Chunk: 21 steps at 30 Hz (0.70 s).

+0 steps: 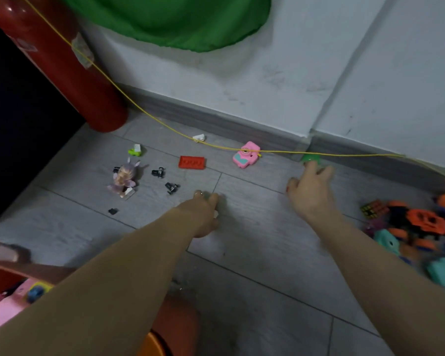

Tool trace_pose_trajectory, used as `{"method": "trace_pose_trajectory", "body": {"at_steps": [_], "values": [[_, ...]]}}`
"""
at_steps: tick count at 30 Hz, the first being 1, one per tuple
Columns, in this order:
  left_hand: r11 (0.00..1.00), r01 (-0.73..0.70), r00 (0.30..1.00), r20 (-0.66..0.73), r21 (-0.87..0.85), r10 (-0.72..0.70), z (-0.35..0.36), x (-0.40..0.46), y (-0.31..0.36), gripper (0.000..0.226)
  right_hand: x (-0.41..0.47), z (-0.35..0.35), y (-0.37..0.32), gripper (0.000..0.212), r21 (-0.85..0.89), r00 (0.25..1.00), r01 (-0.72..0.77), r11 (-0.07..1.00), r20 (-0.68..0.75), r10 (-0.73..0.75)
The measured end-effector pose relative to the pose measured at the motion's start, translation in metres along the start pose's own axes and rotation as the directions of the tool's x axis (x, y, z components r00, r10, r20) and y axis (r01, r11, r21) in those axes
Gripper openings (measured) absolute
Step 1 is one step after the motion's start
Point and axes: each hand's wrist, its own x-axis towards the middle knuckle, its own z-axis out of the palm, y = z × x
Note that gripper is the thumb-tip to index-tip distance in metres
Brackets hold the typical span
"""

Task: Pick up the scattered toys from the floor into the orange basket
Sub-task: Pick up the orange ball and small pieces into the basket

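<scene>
Toys lie scattered on the grey floor: a red brick (192,162), a pink toy camera (246,155), a purple-haired doll (124,179), a small green and white car (135,150), a white piece (198,137) and several small black parts (159,172). A green toy (310,158) sits by the baseboard. My right hand (310,187) stretches toward it, fingers extended, fingertips at its near edge. My left hand (205,213) is curled around a small white piece just above the floor. The orange basket (149,343) shows at the bottom edge under my left arm.
A pile of orange, teal and blue toys with a puzzle cube (373,208) lies at the right. A yellow cord (165,125) runs along the floor past the camera. A red cylinder (62,65) leans at the back left. Pink items (8,304) sit at the lower left.
</scene>
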Motion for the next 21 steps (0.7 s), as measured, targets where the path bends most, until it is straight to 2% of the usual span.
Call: {"method": "trace_pose_trajectory", "body": {"at_steps": [2, 4, 8, 11, 15, 18, 21], "values": [[0.999, -0.020, 1.000, -0.004, -0.034, 0.020, -0.005, -0.003, -0.001, 0.062, -0.001, 0.004, 0.011, 0.046, -0.112, 0.997, 0.036, 0.993, 0.066, -0.028], [0.998, -0.014, 1.000, -0.017, -0.055, 0.013, -0.011, -0.006, -0.013, 0.056, -0.002, 0.011, 0.016, 0.039, -0.179, 0.992, 0.088, 0.980, 0.100, -0.071], [0.988, 0.117, 0.992, 0.026, 0.104, -0.120, -0.034, -0.026, -0.057, 0.063, -0.008, 0.025, 0.003, 0.017, -0.107, 0.977, 0.208, 0.972, 0.078, -0.201], [0.958, 0.242, 0.961, 0.099, 0.157, -0.259, -0.044, -0.041, -0.087, 0.058, -0.019, 0.034, -0.017, 0.025, -0.019, 0.974, 0.213, 0.977, 0.086, -0.210], [0.905, 0.426, 0.856, 0.321, 0.005, -0.404, -0.028, -0.047, -0.107, 0.048, -0.030, 0.042, -0.043, 0.046, 0.014, 0.933, 0.306, 0.952, 0.195, -0.302], [0.887, 0.461, 0.819, 0.405, -0.042, -0.406, -0.017, -0.047, -0.104, 0.057, -0.035, 0.049, -0.059, 0.042, -0.049, 0.913, 0.358, 0.933, 0.228, -0.338], [0.918, 0.390, 0.835, 0.393, 0.071, -0.385, -0.021, -0.056, -0.087, 0.054, -0.040, 0.058, -0.067, 0.034, -0.137, 0.884, 0.440, 0.887, 0.238, -0.402]]}}
